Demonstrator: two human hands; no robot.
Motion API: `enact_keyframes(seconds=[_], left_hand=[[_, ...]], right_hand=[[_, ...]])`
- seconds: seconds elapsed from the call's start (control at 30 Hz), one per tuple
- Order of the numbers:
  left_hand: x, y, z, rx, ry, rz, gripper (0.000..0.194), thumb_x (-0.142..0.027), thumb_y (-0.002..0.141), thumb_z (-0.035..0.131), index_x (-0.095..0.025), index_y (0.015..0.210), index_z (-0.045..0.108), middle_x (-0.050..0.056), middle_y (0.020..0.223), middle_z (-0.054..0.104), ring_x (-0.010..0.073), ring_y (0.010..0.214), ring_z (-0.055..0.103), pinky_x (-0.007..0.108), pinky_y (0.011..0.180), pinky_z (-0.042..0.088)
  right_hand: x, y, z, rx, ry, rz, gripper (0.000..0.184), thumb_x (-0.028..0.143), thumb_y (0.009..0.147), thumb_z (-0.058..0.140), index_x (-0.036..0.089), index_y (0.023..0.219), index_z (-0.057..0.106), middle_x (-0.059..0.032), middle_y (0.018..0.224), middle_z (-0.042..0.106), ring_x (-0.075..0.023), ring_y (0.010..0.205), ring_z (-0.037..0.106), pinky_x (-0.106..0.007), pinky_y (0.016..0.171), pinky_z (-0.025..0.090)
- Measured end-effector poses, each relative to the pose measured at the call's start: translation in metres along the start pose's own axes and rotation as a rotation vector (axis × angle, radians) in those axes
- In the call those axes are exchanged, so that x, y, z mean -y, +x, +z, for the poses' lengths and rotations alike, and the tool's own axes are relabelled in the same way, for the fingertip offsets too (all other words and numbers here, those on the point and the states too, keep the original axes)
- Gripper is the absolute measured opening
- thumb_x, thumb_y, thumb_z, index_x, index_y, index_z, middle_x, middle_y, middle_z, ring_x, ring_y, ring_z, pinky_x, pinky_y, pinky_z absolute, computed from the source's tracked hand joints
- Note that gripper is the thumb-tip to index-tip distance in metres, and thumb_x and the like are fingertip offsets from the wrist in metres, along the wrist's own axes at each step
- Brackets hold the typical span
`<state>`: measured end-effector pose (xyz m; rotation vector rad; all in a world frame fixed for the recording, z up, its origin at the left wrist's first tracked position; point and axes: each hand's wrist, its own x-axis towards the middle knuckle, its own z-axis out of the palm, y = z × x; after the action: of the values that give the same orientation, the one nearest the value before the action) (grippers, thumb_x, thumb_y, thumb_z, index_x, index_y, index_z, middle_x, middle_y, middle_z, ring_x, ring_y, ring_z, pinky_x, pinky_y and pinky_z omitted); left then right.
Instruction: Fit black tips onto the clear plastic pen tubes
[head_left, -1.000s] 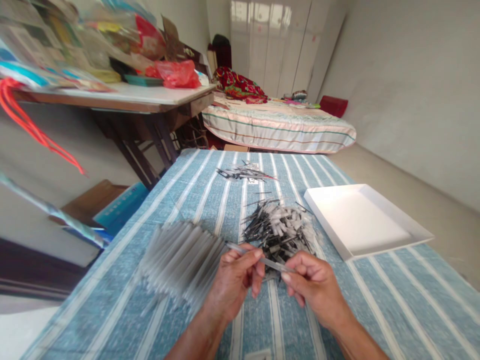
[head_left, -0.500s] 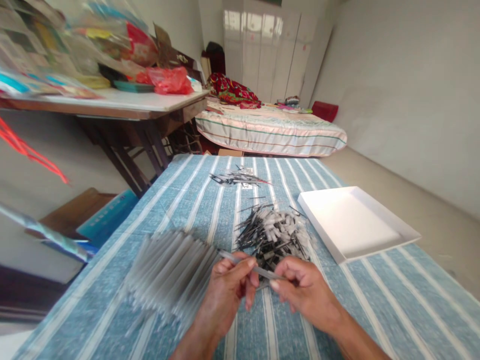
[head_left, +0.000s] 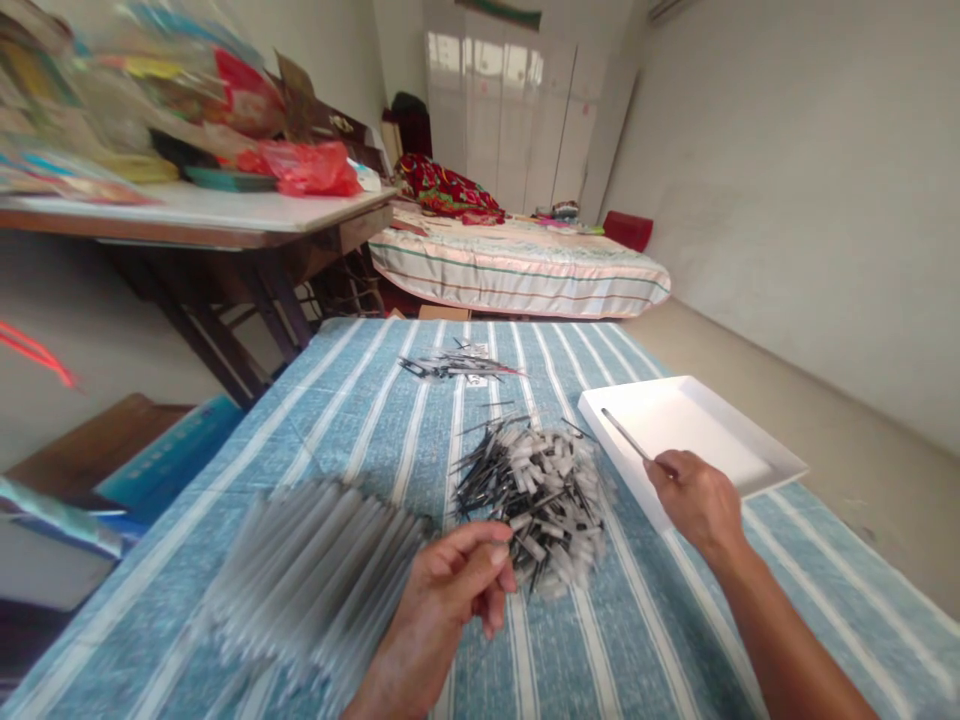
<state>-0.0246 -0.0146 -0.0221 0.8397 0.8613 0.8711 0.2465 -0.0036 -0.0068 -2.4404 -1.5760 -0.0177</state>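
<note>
My right hand (head_left: 697, 500) is closed on one end of a thin grey stick (head_left: 626, 434), holding it over the shallow white box (head_left: 772, 470). Thumb and forefinger of my left hand (head_left: 454, 590) are pinched together; whatever may be between them is too small to make out. Just beyond the left hand lies a heap of small black and clear-whitish pieces (head_left: 536, 490). To its left, a blurred bundle of long grey sticks (head_left: 315, 570) rests side by side on the striped cloth.
A blue and white striped cloth (head_left: 360, 410) covers the table. Towards the far edge lies a smaller pile of thin dark pieces (head_left: 457, 364). A side table (head_left: 315, 205) with bags stands at the left, and a bed (head_left: 517, 265) is behind.
My right hand has drawn apart from the left and moved right, carrying a stick over the white box. My left hand stays pinched near the heap. The view has shifted slightly.
</note>
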Motion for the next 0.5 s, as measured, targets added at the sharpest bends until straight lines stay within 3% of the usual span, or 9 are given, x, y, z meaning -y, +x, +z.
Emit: enact_keyframes(seconds=[0.17, 0.37, 0.5], left_hand=[[0.002, 0.000, 0.004, -0.035, 0.075, -0.004, 0.021, -0.030, 0.073, 0.061, -0.014, 0.086, 0.060, -0.001, 0.056, 0.060, 0.0062, 0.037, 0.046, 0.017, 0.036, 0.033], [0.007, 0.003, -0.002, 0.023, 0.094, -0.021, 0.021, -0.030, 0.075, 0.060, -0.014, 0.089, 0.060, 0.000, 0.060, 0.061, 0.0070, 0.040, 0.048, 0.018, 0.038, 0.035], [0.006, 0.003, -0.004, 0.013, 0.095, -0.016, 0.020, -0.029, 0.075, 0.059, -0.014, 0.089, 0.060, -0.001, 0.060, 0.061, 0.0070, 0.039, 0.048, 0.018, 0.037, 0.035]], right_hand=[[-0.019, 0.024, 0.012, 0.157, -0.085, 0.036, 0.035, 0.037, 0.079, 0.040, 0.019, 0.070, 0.068, -0.0124, 0.080, 0.067, -0.0269, 0.074, 0.061, -0.030, 0.057, 0.038], [-0.029, 0.033, 0.019, 0.322, -0.028, -0.036, 0.041, 0.044, 0.077, 0.045, 0.017, 0.058, 0.068, -0.0103, 0.061, 0.067, -0.0194, 0.057, 0.061, -0.025, 0.050, 0.037], [-0.035, 0.037, 0.020, 0.305, 0.039, -0.089, 0.039, 0.041, 0.075, 0.052, 0.015, 0.048, 0.065, -0.0068, 0.046, 0.062, -0.0151, 0.044, 0.056, -0.023, 0.044, 0.036]])
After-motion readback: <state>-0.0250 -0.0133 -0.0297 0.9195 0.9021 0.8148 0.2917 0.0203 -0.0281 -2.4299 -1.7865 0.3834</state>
